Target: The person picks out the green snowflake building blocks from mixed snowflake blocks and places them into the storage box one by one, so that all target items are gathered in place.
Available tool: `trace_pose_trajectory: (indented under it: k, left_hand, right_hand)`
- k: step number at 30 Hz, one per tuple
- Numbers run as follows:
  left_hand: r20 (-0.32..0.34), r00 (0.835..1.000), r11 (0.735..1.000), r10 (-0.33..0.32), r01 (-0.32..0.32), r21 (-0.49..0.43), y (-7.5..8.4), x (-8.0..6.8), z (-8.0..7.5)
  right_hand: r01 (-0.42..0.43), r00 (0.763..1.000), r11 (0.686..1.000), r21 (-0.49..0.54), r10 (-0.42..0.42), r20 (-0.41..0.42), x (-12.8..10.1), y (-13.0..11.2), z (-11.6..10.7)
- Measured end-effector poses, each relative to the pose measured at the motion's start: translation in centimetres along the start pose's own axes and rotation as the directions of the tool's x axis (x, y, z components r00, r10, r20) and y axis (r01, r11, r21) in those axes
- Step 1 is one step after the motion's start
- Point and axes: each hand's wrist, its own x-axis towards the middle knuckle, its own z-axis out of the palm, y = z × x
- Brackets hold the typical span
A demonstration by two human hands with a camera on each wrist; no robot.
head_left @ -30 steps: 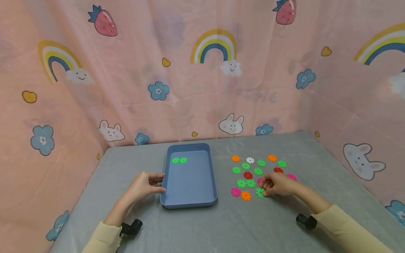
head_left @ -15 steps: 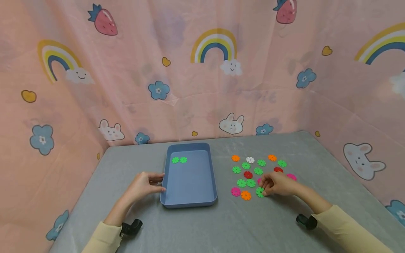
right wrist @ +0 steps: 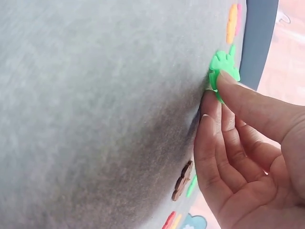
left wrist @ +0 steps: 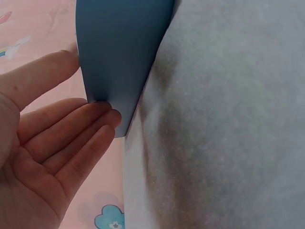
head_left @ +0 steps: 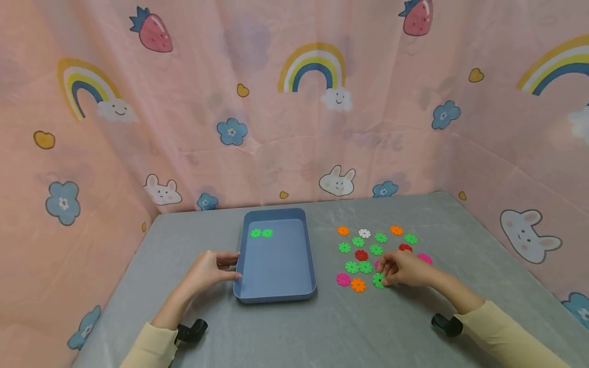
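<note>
A: The right hand is pinching a green disc lying flat on the tabletop, near the tray.
B: The fingers may be slipping; the left hand, fingers relaxed, is touching the tray.

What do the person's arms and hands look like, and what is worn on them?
Both arms wear pale yellow long sleeves. A small black camera device sits at each wrist. The left hand and right hand are bare, without gloves; no rings show.

A grey counter stands against a pink curtain printed with rainbows, strawberries, bunnies and blue flowers. Orange, white, red and pink flower discs lie scattered on it.
</note>
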Motion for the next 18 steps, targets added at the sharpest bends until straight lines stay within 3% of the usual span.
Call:
trace_pose_trajectory:
  k: [18]
  left_hand:
    - [-0.006, 1.0, 1.0, 0.003, -0.003, 0.005, -0.04, 0.13, -0.05]
  right_hand:
    - [0.07, 0.998, 0.997, 0.023, -0.07, -0.007, -0.03, 0.58, 0.02]
